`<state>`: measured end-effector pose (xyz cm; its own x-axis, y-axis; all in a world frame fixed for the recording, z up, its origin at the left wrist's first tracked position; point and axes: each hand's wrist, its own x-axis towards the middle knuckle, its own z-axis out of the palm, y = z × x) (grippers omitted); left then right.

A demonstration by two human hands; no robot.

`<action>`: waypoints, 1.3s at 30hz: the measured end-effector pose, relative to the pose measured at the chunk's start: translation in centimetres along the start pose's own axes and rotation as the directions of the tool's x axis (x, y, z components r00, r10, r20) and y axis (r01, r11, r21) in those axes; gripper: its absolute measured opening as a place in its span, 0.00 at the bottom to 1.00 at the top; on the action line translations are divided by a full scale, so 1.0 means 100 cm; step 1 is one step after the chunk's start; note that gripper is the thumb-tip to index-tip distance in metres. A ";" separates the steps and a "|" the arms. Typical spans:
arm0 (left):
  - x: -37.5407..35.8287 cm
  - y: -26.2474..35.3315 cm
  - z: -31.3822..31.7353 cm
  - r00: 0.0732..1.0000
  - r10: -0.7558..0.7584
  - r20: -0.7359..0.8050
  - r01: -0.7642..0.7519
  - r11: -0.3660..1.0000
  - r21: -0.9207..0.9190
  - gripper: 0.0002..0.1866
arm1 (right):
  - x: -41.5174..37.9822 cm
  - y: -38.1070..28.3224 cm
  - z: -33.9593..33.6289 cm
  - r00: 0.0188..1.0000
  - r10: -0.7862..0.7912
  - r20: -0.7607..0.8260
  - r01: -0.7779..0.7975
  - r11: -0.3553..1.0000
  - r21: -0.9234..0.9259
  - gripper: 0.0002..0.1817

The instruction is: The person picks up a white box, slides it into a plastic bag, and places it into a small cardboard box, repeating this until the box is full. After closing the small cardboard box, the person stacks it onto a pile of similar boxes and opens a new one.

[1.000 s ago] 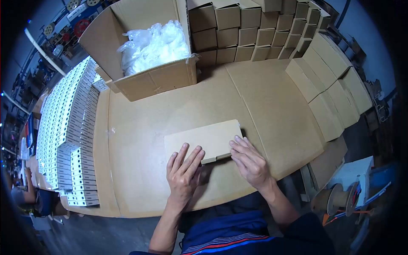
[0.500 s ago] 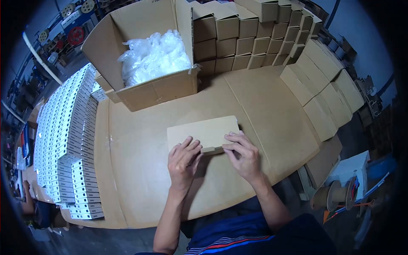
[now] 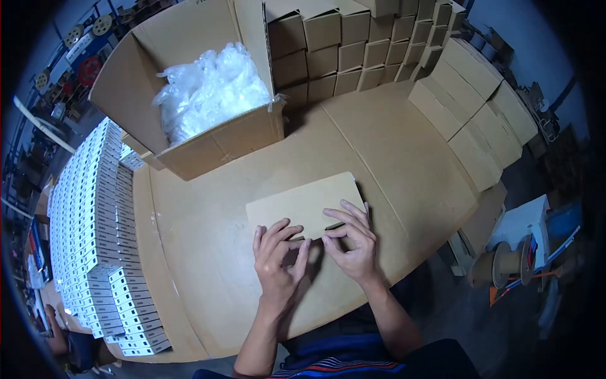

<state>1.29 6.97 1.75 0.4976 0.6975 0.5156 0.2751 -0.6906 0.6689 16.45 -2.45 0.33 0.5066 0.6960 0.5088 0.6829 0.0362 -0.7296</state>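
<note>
A flat brown cardboard blank (image 3: 303,202) lies on the cardboard-covered table (image 3: 208,240) in front of me. My left hand (image 3: 278,262) rests on its near edge, fingers curled around the small flap there. My right hand (image 3: 351,239) presses on the near right corner, thumb and fingers pinching the same flap. Both hands touch each other over the flap, which is mostly hidden by the fingers.
A large open carton (image 3: 189,101) filled with clear plastic bags stands at the back left. Folded brown boxes (image 3: 353,44) are stacked along the back and right (image 3: 473,120). Rows of small white boxes (image 3: 95,221) line the left side. A cable spool (image 3: 505,265) sits low right.
My hands have drawn closer together over the blank's near flap, and the fingers have curled onto it. The view has shifted slightly, with the blank staying in place.
</note>
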 end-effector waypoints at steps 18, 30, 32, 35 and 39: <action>0.000 0.002 0.009 0.998 -0.020 -0.066 0.022 0.999 0.033 0.06 | 0.001 0.004 0.000 0.998 -0.068 0.016 0.068 0.998 0.001 0.07; 0.025 -0.019 -0.006 1.000 -0.006 0.030 0.004 0.997 0.072 0.29 | 0.049 0.039 -0.033 0.968 -0.088 0.236 0.101 0.994 -0.045 0.34; 0.025 -0.023 -0.002 1.000 0.012 0.002 -0.012 1.000 -0.005 0.27 | 0.055 0.059 -0.028 0.952 -0.071 0.297 0.036 0.992 0.119 0.34; 0.018 -0.034 0.007 0.996 -0.084 0.006 0.084 0.993 -0.084 0.25 | 0.061 0.068 -0.024 0.944 -0.072 0.323 0.007 0.980 0.198 0.35; 0.019 -0.034 0.003 1.000 0.013 -0.001 -0.013 1.000 0.021 0.22 | 0.063 0.073 -0.023 0.944 -0.086 0.319 0.026 0.982 0.188 0.40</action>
<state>1.56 10.58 0.32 0.5001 0.6886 0.5251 0.2858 -0.7037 0.6505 25.82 0.55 -0.72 0.2513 0.8826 0.3973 0.5849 0.1886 -0.7889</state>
